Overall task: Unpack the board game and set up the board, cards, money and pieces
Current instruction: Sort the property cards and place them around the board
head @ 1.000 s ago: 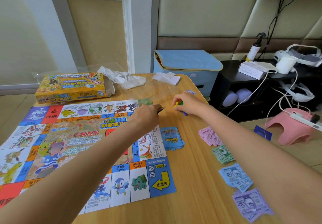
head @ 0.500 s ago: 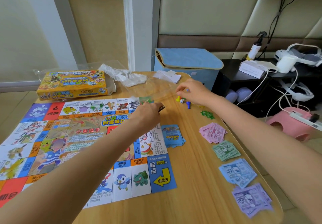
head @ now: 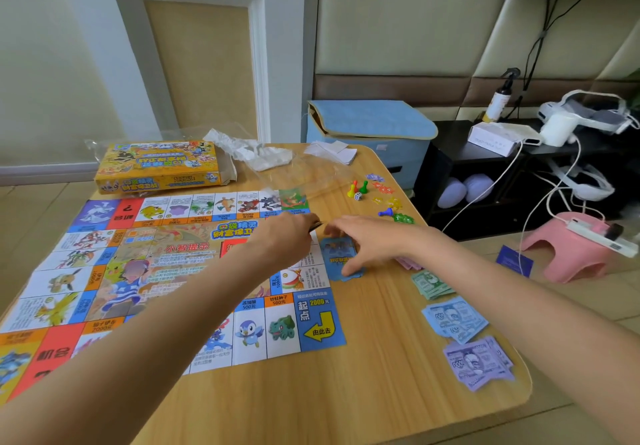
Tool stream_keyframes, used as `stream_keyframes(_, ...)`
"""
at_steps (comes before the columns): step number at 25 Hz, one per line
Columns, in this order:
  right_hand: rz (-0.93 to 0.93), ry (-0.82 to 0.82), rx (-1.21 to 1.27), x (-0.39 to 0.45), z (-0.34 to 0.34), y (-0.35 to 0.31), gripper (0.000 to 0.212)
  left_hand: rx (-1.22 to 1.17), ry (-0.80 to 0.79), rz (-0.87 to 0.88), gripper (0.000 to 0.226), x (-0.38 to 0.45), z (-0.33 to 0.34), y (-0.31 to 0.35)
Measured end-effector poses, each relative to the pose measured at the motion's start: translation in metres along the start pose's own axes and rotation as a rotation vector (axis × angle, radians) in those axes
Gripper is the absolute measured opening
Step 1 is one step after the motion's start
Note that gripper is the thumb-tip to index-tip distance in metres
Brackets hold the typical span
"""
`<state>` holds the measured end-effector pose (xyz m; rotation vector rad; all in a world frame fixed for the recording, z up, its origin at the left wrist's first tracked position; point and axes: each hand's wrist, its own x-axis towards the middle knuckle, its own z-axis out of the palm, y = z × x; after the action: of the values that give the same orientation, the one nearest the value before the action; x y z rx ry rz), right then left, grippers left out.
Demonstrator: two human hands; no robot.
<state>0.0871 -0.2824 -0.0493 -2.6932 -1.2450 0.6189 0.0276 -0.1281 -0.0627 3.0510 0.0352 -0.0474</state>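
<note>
The right hand point(head: 360, 242) lies spread on the cards point(head: 341, 254); the left hand point(head: 285, 236) pinches something dark. Cards: light, slippery; grip the edges.

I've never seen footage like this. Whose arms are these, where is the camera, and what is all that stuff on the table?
There is no machine here: these are a person's two bare arms, filmed by a wide-angle camera worn on the head, looking forward and down. That is why the arms seem to grow out of the bottom of the picture.

On the wooden table lies an unfolded game board, with its yellow box behind it. Along the right edge sit piles of play money: green, blue and purple. Further back stand small coloured pawns and a die.

The right hand reaches onto a blue deck of cards beside the board. The left hand pinches something small and dark; I cannot tell what it is.
</note>
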Motion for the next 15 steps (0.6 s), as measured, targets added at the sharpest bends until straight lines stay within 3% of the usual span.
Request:
stream_keyframes(11, 0.073, -0.192, -0.120, -0.053, 0.004, -0.007, 0.059, -0.054, 0.005, 0.025, 0.038, -0.008, 0.008, 0.006)
stream_keyframes(13, 0.093, -0.044, -0.011, -0.051, -0.010, 0.000, 0.045, -0.063, 0.023, 0.026, 0.038, -0.009, 0.006, 0.006)
stream_keyframes(15, 0.179, 0.222, 0.059, -0.036, -0.021, 0.016, 0.030, -0.072, 0.057, 0.025, 0.039, -0.008, 0.003, 0.004)
